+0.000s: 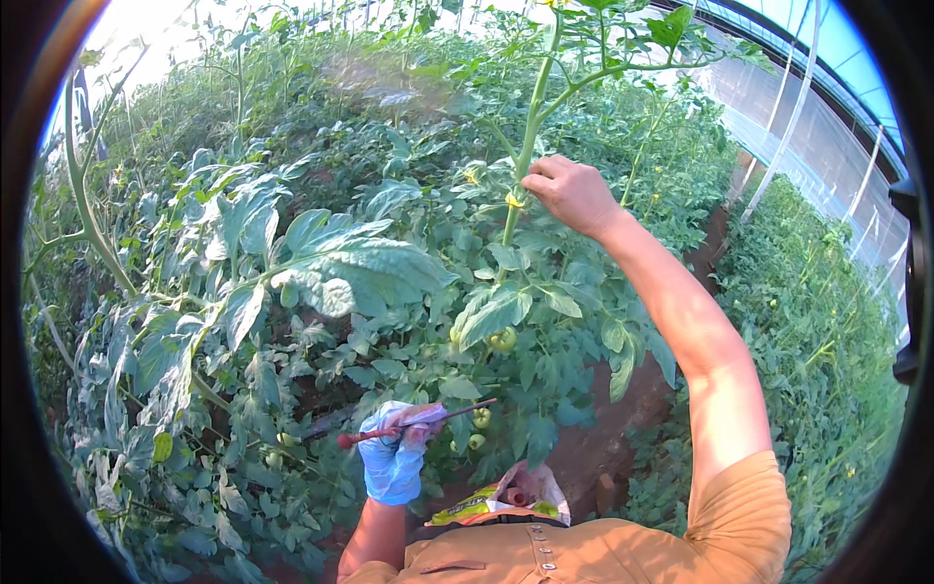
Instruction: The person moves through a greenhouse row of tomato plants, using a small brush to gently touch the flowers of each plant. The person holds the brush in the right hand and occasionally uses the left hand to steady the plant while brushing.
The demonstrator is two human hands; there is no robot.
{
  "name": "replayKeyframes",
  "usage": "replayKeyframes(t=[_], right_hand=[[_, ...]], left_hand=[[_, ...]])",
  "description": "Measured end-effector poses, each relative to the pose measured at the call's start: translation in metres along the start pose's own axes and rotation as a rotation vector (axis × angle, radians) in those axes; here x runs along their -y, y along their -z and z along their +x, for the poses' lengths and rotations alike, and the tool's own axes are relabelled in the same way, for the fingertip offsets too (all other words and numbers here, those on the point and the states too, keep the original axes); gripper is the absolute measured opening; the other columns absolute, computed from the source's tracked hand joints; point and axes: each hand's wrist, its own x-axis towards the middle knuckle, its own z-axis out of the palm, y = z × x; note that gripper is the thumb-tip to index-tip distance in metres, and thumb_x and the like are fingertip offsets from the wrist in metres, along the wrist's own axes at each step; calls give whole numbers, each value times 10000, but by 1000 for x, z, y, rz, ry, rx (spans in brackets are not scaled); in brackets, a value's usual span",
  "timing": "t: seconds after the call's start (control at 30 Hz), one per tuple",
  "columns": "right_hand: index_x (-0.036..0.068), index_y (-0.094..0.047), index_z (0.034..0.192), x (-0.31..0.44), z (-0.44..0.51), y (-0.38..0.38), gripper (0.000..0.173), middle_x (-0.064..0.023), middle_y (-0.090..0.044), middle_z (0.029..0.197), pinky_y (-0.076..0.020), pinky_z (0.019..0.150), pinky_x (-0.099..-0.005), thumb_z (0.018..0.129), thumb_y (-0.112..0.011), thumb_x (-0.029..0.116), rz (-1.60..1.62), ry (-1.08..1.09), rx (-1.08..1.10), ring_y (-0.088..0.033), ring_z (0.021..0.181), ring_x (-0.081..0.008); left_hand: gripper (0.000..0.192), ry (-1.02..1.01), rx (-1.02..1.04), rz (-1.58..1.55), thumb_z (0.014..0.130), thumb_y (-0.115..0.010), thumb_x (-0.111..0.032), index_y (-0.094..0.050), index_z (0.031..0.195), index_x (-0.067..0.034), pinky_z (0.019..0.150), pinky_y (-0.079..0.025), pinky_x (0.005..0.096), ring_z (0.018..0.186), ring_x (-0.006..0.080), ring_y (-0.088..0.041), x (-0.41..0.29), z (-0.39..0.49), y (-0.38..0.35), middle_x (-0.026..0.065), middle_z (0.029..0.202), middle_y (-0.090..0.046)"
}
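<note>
My left hand [400, 452], in a blue disposable glove stained reddish, grips a thin stick [467, 409] with a rounded red tip at its left end. The stick lies slantwise across the fingers. Higher up, my bare right hand [569, 191] has its thumb and fingers closed at the thick green stem of a tomato plant [537, 109]. A yellow flower [514, 200] is just below those fingertips. Green tomatoes [502, 339] hang lower on the plants, some close to the stick's dark end. What the right fingertips pinch besides the stem is hidden.
At my waist is an open plastic bag [558, 493] with a reddish container [516, 497] inside. Large tomato leaves [365, 266] spread at the left. Bare soil [620, 409] shows between the rows. Poles [788, 139] and plastic sheeting [759, 95] stand at the upper right.
</note>
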Motion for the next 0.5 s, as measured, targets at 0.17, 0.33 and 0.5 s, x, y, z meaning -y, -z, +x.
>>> replayKeyframes(t=[0.17, 0.33, 0.5], right_hand=[[177, -658, 1009, -17, 40, 28, 173, -9, -636, 962, -549, 655, -364, 895, -554, 98, -12, 65, 251, -655, 883, -236], [238, -661, 1126, -12, 66, 25, 284, -37, -629, 982, -523, 720, -414, 927, -515, 98, 125, 76, 498, -639, 883, -293], [202, -687, 1037, 0, 87, 16, 347, -11, -626, 935, -519, 720, -391, 797, -566, -18, 58, 207, 525, -638, 925, -252]], left_hand=[[243, -19, 9, -20, 875, -705, -175, -697, 1026, 14, 653, -468, 271, 748, 140, -601, 6, 3, 13, 55, 875, -641], [252, 27, 37, -44, 876, -703, -189, -687, 1015, 21, 661, -459, 264, 749, 136, -584, 7, 0, 14, 50, 885, -634], [258, 70, -45, -88, 867, -716, -181, -670, 1013, 27, 696, -499, 287, 761, 146, -606, 2, -8, 24, 58, 884, -629]])
